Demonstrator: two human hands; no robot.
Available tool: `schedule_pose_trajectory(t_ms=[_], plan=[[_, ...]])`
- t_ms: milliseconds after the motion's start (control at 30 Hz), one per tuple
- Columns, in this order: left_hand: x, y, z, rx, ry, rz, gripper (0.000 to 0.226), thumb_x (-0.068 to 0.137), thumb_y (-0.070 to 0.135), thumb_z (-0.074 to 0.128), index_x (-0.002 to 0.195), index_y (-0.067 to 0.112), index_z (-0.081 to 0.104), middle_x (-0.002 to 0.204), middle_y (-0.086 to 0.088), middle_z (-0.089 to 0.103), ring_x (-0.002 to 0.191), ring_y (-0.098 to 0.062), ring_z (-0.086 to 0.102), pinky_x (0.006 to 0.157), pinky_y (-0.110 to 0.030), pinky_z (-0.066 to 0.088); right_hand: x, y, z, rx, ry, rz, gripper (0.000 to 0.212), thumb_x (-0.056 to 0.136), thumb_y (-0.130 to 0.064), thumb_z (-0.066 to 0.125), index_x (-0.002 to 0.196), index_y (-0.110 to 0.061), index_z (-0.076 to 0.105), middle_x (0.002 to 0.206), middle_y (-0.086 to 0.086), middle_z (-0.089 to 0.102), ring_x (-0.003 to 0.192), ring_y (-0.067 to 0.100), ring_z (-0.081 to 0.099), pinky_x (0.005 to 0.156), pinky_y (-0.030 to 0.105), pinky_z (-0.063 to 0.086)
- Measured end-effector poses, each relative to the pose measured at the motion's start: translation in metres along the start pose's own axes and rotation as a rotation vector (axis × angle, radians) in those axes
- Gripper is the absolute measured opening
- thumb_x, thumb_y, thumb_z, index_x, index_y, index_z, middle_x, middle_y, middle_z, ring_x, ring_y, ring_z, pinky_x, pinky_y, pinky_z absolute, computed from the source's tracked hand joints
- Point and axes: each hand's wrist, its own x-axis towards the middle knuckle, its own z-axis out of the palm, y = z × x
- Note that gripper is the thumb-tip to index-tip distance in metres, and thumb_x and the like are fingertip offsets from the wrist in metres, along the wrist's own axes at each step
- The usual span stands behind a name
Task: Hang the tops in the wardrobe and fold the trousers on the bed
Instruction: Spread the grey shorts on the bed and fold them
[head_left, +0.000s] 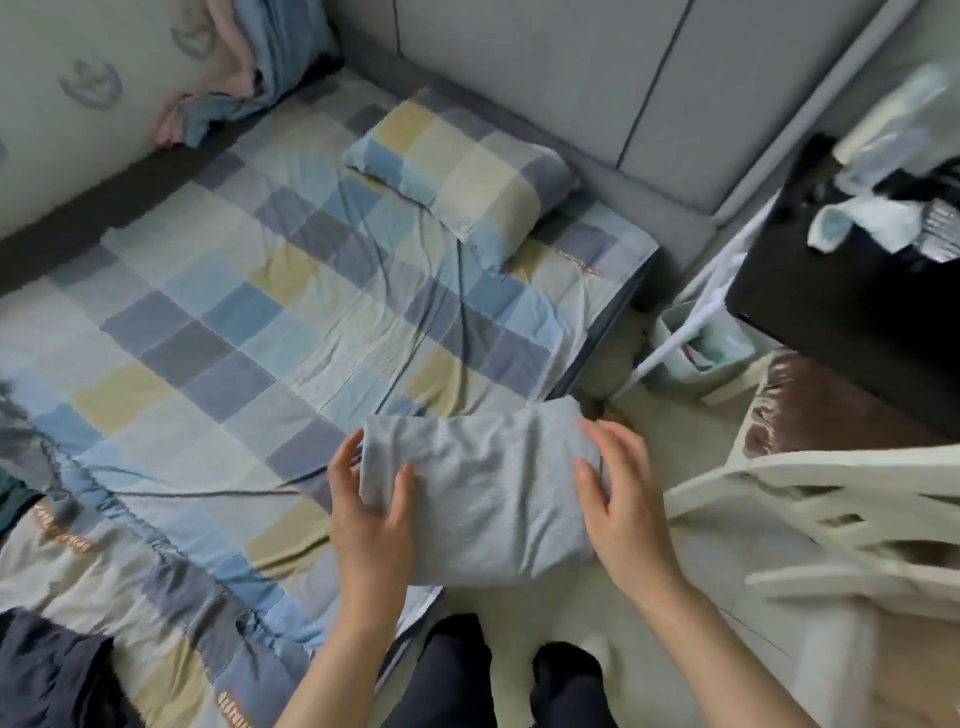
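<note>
- Bedroom, viewed from above: bed (218, 291) with a checked sheet in blue, grey and yellow; matching pillow (462, 182) lies near the grey padded headboard (545, 78).
- Folded grey trousers (483, 483) are held as a thick rectangular bundle over the near corner of the bed, partly above the floor (613, 613). Cannot tell whether the bundle rests on the mattress or is held just above it.
- Left hand (369, 499) grips the bundle's left end: thumb curled on top, fingers wrapped behind the edge.
- Right hand (618, 499) holds the right end: fingers curved over the top, thumb pressed on the front face.
- Dark garment (52, 680) lies on the bed at lower left; pink and blue bedding (244, 67) is heaped against the wall at upper left.
- White plastic chair (831, 519) stands to the right, near the right hand.
- Black desk (831, 312) at upper right carries white cloths, blurred.
- Person's dark-clad legs (509, 675) stand on the floor below the bundle.
</note>
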Motion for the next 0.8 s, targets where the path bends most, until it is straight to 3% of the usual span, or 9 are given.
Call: schedule_pose_trajectory(t_ms=[100, 167, 233, 367, 467, 533, 600, 667, 800], plan=[[-0.031, 0.013, 0.035, 0.092, -0.117, 0.077, 0.031, 0.091, 0.031, 0.065, 0.117, 0.044, 0.054, 0.08, 0.017, 0.061, 0.053, 0.002, 0.05, 0.055, -0.009, 0.041, -0.039, 0.023, -0.05, 0.006, 0.122, 0.054, 0.032, 0.095, -0.016, 0.048, 0.123, -0.01, 0.062, 0.124, 0.005, 0.054, 0.113, -0.001, 0.05, 0.096, 0.007, 0.035], [-0.055, 0.021, 0.061, 0.151, -0.201, 0.114, 0.026, 0.091, 0.032, 0.065, 0.115, 0.042, 0.059, 0.05, 0.012, 0.043, 0.043, -0.006, 0.038, 0.045, -0.014, 0.033, -0.068, 0.039, -0.082, 0.014, 0.212, 0.105, 0.031, 0.095, -0.016, 0.049, 0.122, -0.009, 0.063, 0.122, 0.004, 0.056, 0.114, 0.0, 0.052, 0.096, 0.012, 0.04], [-0.087, 0.028, 0.091, 0.195, -0.285, 0.153, 0.025, 0.092, 0.033, 0.064, 0.113, 0.044, 0.059, 0.044, 0.009, 0.036, 0.04, -0.007, 0.036, 0.042, -0.015, 0.029, -0.103, 0.059, -0.117, 0.017, 0.301, 0.156, 0.031, 0.095, -0.014, 0.051, 0.123, -0.011, 0.062, 0.122, 0.002, 0.056, 0.115, 0.004, 0.054, 0.093, 0.017, 0.045], [-0.163, 0.041, 0.153, 0.239, -0.449, 0.241, 0.024, 0.092, 0.034, 0.062, 0.114, 0.044, 0.057, 0.062, 0.006, 0.051, 0.048, -0.004, 0.044, 0.055, -0.02, 0.041, -0.171, 0.099, -0.185, -0.016, 0.47, 0.23, 0.029, 0.095, -0.01, 0.053, 0.123, -0.012, 0.06, 0.122, 0.001, 0.056, 0.112, 0.008, 0.057, 0.088, 0.016, 0.048], [-0.225, 0.047, 0.196, 0.255, -0.583, 0.23, 0.026, 0.093, 0.037, 0.061, 0.119, 0.042, 0.057, 0.098, -0.004, 0.068, 0.081, -0.015, 0.063, 0.075, -0.038, 0.055, -0.223, 0.127, -0.235, -0.052, 0.563, 0.284, 0.029, 0.093, -0.006, 0.054, 0.122, -0.01, 0.061, 0.12, 0.004, 0.057, 0.111, 0.006, 0.057, 0.089, 0.012, 0.046], [-0.267, 0.048, 0.222, 0.226, -0.662, 0.274, 0.029, 0.093, 0.034, 0.061, 0.119, 0.044, 0.056, 0.117, 0.009, 0.064, 0.103, -0.007, 0.061, 0.089, -0.032, 0.052, -0.256, 0.146, -0.266, -0.068, 0.613, 0.318, 0.029, 0.093, -0.007, 0.055, 0.122, -0.009, 0.06, 0.119, 0.006, 0.057, 0.111, 0.006, 0.057, 0.09, 0.011, 0.046], [-0.323, 0.048, 0.254, 0.211, -0.76, 0.373, 0.035, 0.092, 0.029, 0.064, 0.119, 0.049, 0.055, 0.121, 0.022, 0.056, 0.108, 0.011, 0.052, 0.089, -0.01, 0.042, -0.3, 0.167, -0.303, -0.098, 0.689, 0.376, 0.029, 0.093, -0.007, 0.055, 0.122, -0.008, 0.061, 0.119, 0.006, 0.058, 0.111, 0.008, 0.058, 0.091, 0.014, 0.047], [-0.36, 0.046, 0.278, 0.238, -0.866, 0.438, 0.044, 0.088, 0.025, 0.07, 0.125, 0.044, 0.056, 0.128, 0.021, 0.048, 0.112, 0.019, 0.044, 0.086, 0.003, 0.034, -0.333, 0.182, -0.329, -0.131, 0.763, 0.426, 0.028, 0.092, -0.005, 0.057, 0.12, -0.006, 0.062, 0.117, 0.006, 0.059, 0.11, 0.011, 0.059, 0.091, 0.015, 0.048], [-0.423, 0.04, 0.323, 0.35, -1.053, 0.504, 0.049, 0.082, 0.027, 0.076, 0.128, 0.034, 0.059, 0.143, 0.014, 0.04, 0.122, 0.002, 0.039, 0.102, -0.019, 0.033, -0.389, 0.199, -0.365, -0.148, 0.88, 0.577, 0.027, 0.093, -0.006, 0.056, 0.119, -0.006, 0.063, 0.118, 0.006, 0.058, 0.111, 0.012, 0.059, 0.092, 0.014, 0.047]])
